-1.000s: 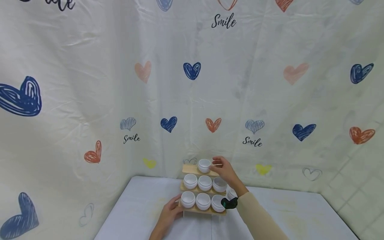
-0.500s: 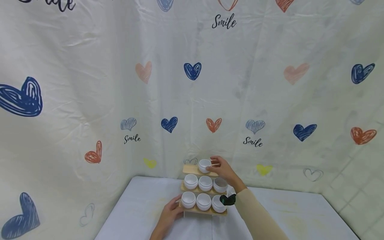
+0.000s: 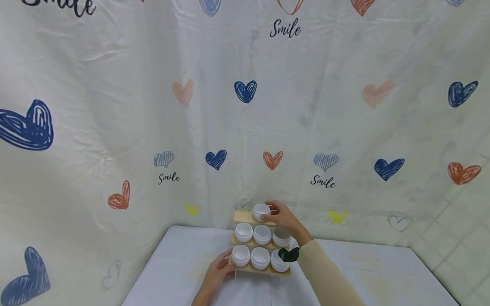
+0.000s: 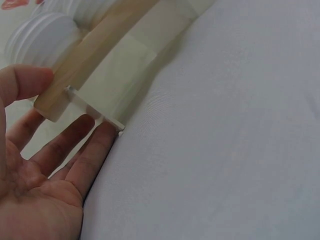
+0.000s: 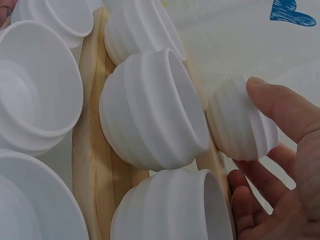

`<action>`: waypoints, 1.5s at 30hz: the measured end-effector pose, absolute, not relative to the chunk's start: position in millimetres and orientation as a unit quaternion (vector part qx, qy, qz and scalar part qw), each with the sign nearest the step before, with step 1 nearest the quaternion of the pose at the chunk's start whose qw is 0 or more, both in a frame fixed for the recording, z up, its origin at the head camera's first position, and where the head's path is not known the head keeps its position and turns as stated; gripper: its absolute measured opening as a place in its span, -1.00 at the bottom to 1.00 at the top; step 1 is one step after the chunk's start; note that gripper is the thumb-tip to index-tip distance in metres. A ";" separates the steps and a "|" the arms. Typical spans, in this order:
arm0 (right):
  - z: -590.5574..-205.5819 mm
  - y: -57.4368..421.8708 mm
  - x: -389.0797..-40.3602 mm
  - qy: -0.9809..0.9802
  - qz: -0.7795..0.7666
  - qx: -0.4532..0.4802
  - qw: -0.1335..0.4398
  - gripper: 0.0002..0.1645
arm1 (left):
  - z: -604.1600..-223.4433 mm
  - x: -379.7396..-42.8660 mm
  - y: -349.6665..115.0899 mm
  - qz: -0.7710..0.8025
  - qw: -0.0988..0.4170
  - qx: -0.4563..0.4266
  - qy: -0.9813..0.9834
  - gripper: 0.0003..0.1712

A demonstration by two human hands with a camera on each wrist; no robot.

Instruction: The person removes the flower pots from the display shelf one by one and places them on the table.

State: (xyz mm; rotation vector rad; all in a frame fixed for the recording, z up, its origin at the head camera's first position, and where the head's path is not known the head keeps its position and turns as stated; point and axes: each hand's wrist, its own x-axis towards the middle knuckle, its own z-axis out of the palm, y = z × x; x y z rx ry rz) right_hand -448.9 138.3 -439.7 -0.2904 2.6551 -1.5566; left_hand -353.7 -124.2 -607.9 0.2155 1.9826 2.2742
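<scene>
A tiered stand (image 3: 243,216) with pale wooden shelves and clear legs holds small white ribbed bowls. My left hand (image 3: 215,273) grips the stand's lower left end. In the left wrist view, the thumb lies against the wooden shelf (image 4: 92,60) and the fingers reach round the clear leg (image 4: 95,110). On the top shelf, my right hand (image 3: 285,219) holds a white bowl (image 3: 261,211) by its right side. The right wrist view shows the thumb at the rim of this bowl (image 5: 235,120), with the other fingers around its far side.
Three bowls stand on the middle shelf, including a centre bowl (image 3: 262,234), and three on the bottom shelf, including a left bowl (image 3: 240,255). A dark device (image 3: 289,255) on the right wrist overlaps one. Behind the white-covered table (image 3: 180,250) hangs a heart-patterned curtain (image 3: 291,119).
The right hand has moved slightly left and closed in around the top bowl, which stays on the shelf. The left hand keeps its place at the stand.
</scene>
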 end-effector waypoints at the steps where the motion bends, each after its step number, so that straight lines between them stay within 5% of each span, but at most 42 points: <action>1: -439.7 138.1 -448.6 0.860 -0.501 -0.096 0.025 -0.15 | -608.4 -353.9 -124.2 0.751 0.058 0.072 0.654 -0.23; 26: -441.1 141.5 -451.6 0.857 -0.500 -0.122 0.017 -0.32 | -608.7 -353.5 -123.3 0.752 0.054 0.072 0.653 -0.25; 45: -442.9 146.3 -449.2 0.849 -0.517 -0.108 0.012 -0.25 | -607.0 -352.5 -123.3 0.749 0.047 0.079 0.656 -0.24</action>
